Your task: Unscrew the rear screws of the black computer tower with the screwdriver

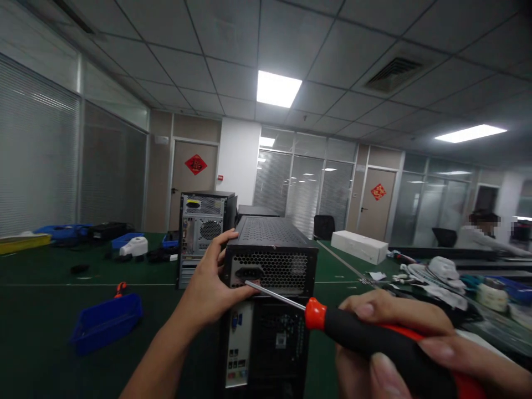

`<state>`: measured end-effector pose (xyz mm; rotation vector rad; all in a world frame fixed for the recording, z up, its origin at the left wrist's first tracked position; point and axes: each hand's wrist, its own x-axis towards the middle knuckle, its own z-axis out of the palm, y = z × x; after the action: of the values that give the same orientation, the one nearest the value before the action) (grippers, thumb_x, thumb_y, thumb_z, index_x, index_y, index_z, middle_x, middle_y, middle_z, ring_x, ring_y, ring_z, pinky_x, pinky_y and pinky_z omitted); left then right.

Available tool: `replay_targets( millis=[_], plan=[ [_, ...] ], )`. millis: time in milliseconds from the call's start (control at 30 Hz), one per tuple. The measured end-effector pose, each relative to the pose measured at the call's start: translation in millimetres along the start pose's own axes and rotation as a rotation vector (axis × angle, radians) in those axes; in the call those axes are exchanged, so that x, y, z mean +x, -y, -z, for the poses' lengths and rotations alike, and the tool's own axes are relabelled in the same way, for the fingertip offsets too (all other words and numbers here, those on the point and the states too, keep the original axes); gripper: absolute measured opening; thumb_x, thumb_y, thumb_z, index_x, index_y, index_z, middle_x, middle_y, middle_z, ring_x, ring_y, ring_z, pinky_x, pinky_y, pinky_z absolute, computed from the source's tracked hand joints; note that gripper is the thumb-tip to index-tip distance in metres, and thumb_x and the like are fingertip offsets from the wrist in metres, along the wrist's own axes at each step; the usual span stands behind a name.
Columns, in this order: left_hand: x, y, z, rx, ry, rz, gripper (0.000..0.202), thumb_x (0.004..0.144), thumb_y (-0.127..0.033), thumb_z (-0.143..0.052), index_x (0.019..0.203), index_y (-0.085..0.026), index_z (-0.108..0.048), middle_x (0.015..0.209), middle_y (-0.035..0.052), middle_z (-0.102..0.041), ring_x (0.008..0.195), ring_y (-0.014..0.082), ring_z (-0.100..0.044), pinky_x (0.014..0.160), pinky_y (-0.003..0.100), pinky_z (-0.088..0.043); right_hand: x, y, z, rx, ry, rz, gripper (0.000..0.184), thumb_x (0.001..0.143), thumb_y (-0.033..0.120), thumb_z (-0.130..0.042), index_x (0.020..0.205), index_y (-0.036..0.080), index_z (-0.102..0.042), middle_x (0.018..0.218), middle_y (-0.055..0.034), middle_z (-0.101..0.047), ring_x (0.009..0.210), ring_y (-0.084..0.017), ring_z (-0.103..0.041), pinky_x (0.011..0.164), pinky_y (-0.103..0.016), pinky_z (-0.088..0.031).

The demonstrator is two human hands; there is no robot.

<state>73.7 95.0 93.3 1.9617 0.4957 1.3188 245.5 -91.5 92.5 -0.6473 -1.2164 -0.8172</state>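
Observation:
A black desktop computer case stands upright in front of me, its back panel facing me. At its top sits a power supply with a honeycomb grille and a power socket. My left hand grips the upper left edge, thumb across the back below the socket, fingers round the side. In my right hand is a screwdriver with a black and red handle. Its metal shaft points left, and the tip appears at the power supply's lower left, close to my left thumb. Whether a screw sits under the tip, I cannot tell.
Behind on the left stands another computer case. A blue tray lies on the green table, left of my forearm. Farther right are a white box and a cluttered heap of parts. A person is at the far right.

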Motion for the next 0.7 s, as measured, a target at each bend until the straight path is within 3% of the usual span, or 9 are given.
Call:
replay_targets(
  millis=[133, 233, 433, 567, 700],
  plan=[
    [2, 0, 0.9, 0.014, -0.007, 0.010, 0.094, 0.066, -0.039, -0.089, 0.144, -0.030, -0.037, 0.128, 0.0106, -0.065, 0.103, 0.0316, -0.075, 0.090, 0.052, -0.064, 7, 16, -26, 0.031, -0.178, 0.097, 0.032, 0.071, 0.007, -0.059, 0.098, 0.022, -0.048, 0.080, 0.0003, -0.063, 0.068, -0.018, -0.065, 0.057, -0.035, -0.059],
    [3, -2, -1.4, 0.038, -0.046, 0.030, 0.096, 0.062, -0.044, -0.090, 0.143, -0.031, -0.040, 0.122, 0.0093, -0.069, 0.097, 0.0324, -0.076, 0.085, 0.050, -0.066, 7, 21, -45, 0.048, -0.285, 0.023, 0.033, 0.069, 0.004, -0.053, 0.097, 0.020, -0.047, 0.080, 0.0026, -0.060, 0.065, -0.015, -0.061, 0.057, -0.033, -0.056],
    [2, -2, -6.6, 0.086, -0.107, 0.105, 0.101, 0.057, -0.044, -0.088, 0.145, -0.038, -0.039, 0.118, -0.0012, -0.070, 0.105, 0.0333, -0.074, 0.077, 0.041, -0.067, 5, 10, -55, 0.199, -0.339, -0.019, 0.034, 0.068, 0.006, -0.045, 0.099, 0.020, -0.043, 0.072, 0.0032, -0.057, 0.058, -0.013, -0.054, 0.048, -0.026, -0.046],
    [2, 1, -5.7, 0.134, -0.127, 0.114, 0.098, 0.060, -0.046, -0.086, 0.146, -0.040, -0.039, 0.121, -0.0063, -0.069, 0.117, 0.0333, -0.068, 0.090, 0.044, -0.061, 2, 0, -60, 0.293, -0.353, -0.029, 0.026, 0.077, 0.012, -0.046, 0.101, 0.019, -0.042, 0.073, 0.0009, -0.057, 0.056, -0.013, -0.052, 0.046, -0.023, -0.045],
    [-2, -3, -3.5, 0.020, -0.104, 0.114, 0.100, 0.060, -0.041, -0.089, 0.147, -0.034, -0.040, 0.124, 0.0033, -0.069, 0.115, 0.0351, -0.070, 0.094, 0.052, -0.061, -1, -1, -56, 0.307, -0.308, -0.022, 0.025, 0.081, 0.011, -0.048, 0.104, 0.020, -0.043, 0.077, -0.0001, -0.058, 0.060, -0.014, -0.056, 0.047, -0.025, -0.048]
  ],
)
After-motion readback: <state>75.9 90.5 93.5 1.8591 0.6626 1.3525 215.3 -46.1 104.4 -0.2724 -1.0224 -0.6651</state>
